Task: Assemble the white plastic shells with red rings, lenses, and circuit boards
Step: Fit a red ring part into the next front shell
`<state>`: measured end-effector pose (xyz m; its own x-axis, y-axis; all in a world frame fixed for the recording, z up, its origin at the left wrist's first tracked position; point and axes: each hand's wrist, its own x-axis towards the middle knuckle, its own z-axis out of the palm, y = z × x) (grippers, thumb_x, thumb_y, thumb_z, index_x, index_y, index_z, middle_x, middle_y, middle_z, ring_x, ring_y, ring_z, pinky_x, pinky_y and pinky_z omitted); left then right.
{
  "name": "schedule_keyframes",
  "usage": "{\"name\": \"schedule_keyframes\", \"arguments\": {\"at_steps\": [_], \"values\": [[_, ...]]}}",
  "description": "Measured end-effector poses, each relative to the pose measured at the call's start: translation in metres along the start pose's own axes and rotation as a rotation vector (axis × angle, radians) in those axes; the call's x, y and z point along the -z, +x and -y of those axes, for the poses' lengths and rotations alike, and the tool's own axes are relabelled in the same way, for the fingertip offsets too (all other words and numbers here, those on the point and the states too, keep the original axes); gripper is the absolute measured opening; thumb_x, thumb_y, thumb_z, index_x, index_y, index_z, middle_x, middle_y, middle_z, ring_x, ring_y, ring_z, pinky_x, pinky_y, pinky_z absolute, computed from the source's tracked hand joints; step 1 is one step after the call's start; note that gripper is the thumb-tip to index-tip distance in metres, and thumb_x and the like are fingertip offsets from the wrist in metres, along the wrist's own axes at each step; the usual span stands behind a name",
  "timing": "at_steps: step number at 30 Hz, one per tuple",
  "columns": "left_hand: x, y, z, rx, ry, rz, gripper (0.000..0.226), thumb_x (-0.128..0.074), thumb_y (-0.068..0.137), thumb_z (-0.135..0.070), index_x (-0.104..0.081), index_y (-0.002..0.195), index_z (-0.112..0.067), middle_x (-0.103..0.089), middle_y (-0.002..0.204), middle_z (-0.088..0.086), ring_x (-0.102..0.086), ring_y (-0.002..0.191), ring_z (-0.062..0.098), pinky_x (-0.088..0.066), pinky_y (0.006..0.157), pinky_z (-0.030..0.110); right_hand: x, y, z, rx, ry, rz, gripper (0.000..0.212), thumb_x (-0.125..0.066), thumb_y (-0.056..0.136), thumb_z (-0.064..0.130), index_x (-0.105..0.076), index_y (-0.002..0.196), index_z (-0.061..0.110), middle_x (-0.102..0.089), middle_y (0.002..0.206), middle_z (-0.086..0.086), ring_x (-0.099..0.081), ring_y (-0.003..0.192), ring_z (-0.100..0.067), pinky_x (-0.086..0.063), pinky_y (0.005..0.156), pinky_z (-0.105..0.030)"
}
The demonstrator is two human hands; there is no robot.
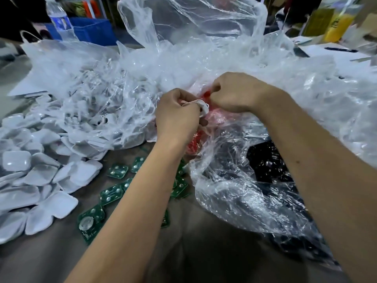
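Note:
My left hand [177, 115] grips a white plastic shell [201, 108] at the middle of the view. Just to its right, my right hand [234, 92] pinches a red ring [206, 94] against the shell's top. More red rings [192, 145] lie under both hands in a clear bag. A heap of white shells [40, 172] covers the table on the left. Green circuit boards [111, 194] are scattered on the brown table near my left forearm. Dark parts [265, 164] sit in a clear bag under my right forearm; whether they are lenses I cannot tell.
Crumpled clear plastic bags [193, 48] pile up across the back and right of the table. A water bottle [60, 19] and a blue bin [91, 29] stand at the back left. Yellow containers [336, 23] and papers [330, 52] are at the back right.

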<state>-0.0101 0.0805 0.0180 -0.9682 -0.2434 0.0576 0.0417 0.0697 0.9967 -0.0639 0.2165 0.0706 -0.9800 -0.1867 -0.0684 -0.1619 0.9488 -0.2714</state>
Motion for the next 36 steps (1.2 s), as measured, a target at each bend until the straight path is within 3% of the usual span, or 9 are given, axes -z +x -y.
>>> {"name": "schedule_keyframes", "arguments": {"at_steps": [3,8,13,16,20,25,30,33,36], "values": [[0.006,0.002,0.002,0.005,-0.001,0.002,0.014,-0.064,0.076,-0.004,-0.07,0.085,-0.014,-0.076,0.082,0.009,-0.074,0.063,0.024,-0.054,0.054,0.032,-0.014,0.013,0.005,-0.018,-0.181,-0.096,0.02,-0.071,0.091,0.028,-0.074,0.107,0.016,-0.07,0.093,-0.008,-0.065,0.085,-0.03,-0.05,0.07,-0.034],[0.033,0.002,0.013,0.033,-0.03,-0.019,0.03,-0.06,0.089,-0.001,-0.076,0.082,-0.025,-0.077,0.082,-0.001,-0.071,0.06,0.015,-0.056,0.059,0.03,-0.015,0.019,0.0,-0.032,-0.167,-0.154,0.006,-0.071,0.09,0.012,-0.073,0.096,0.009,-0.07,0.09,-0.01,-0.065,0.08,-0.029,-0.056,0.076,-0.038],[0.048,-0.006,0.024,0.112,-0.067,-0.002,0.026,-0.061,0.093,-0.003,-0.077,0.088,-0.022,-0.075,0.075,0.002,-0.067,0.057,0.016,-0.063,0.072,0.059,-0.021,0.01,0.006,0.01,-0.054,-0.017,0.009,-0.068,0.093,0.01,-0.073,0.1,0.012,-0.07,0.092,-0.008,-0.067,0.088,-0.029,-0.055,0.074,-0.036],[0.047,-0.011,0.025,0.123,-0.076,0.013,0.026,-0.06,0.094,0.0,-0.078,0.095,-0.019,-0.077,0.079,0.001,-0.068,0.057,0.015,-0.065,0.072,0.053,-0.021,0.013,0.01,-0.002,-0.04,-0.104,0.01,-0.075,0.093,0.023,-0.076,0.097,0.014,-0.073,0.094,-0.009,-0.068,0.089,-0.029,-0.058,0.084,-0.04],[0.047,-0.013,0.021,0.156,-0.125,0.045,0.033,-0.054,0.097,0.005,-0.078,0.098,-0.016,-0.073,0.106,0.015,-0.071,0.059,0.015,-0.062,0.066,0.035,-0.013,0.017,0.005,-0.042,-0.108,-0.154,0.023,-0.064,0.099,0.018,-0.064,0.081,0.005,-0.061,0.078,-0.013,-0.059,0.074,-0.032,-0.045,0.069,-0.036],[0.049,-0.015,0.019,0.17,-0.167,0.06,0.033,-0.054,0.098,0.006,-0.08,0.094,-0.013,-0.073,0.107,0.02,-0.071,0.06,0.02,-0.061,0.065,0.035,0.0,0.008,-0.001,-0.084,-0.103,-0.104,0.038,-0.055,0.108,0.023,-0.054,0.076,0.003,-0.055,0.074,-0.014,-0.051,0.063,-0.026,-0.033,0.053,-0.032],[0.056,-0.012,0.021,0.167,-0.251,0.072,0.026,-0.055,0.103,-0.005,-0.079,0.094,-0.006,-0.075,0.105,0.019,-0.075,0.069,0.023,-0.059,0.059,0.027,0.008,-0.016,0.022,0.025,0.49,-0.318,0.046,-0.044,0.105,0.032,-0.075,0.077,0.01,-0.055,0.052,0.003,-0.043,0.041,-0.01,-0.031,0.049,-0.029],[0.068,-0.01,0.027,0.047,-0.195,0.019,0.02,-0.065,0.099,-0.007,-0.077,0.085,-0.009,-0.077,0.088,0.011,-0.074,0.068,0.02,-0.061,0.06,0.03,-0.013,-0.035,0.051,0.098,0.805,-0.244,0.049,-0.043,0.107,0.031,-0.075,0.077,0.012,-0.054,0.051,0.005,-0.041,0.042,-0.011,-0.032,0.047,-0.029],[0.086,-0.005,0.037,-0.124,0.069,-0.104,0.012,-0.073,0.095,-0.016,-0.076,0.085,-0.023,-0.077,0.08,-0.003,-0.072,0.063,0.01,-0.057,0.055,0.027,-0.055,-0.043,0.065,0.169,0.932,-0.123,0.022,-0.048,0.109,0.02,-0.069,0.108,0.02,-0.058,0.061,0.012,-0.048,0.047,-0.001,-0.037,0.045,-0.019]]}}
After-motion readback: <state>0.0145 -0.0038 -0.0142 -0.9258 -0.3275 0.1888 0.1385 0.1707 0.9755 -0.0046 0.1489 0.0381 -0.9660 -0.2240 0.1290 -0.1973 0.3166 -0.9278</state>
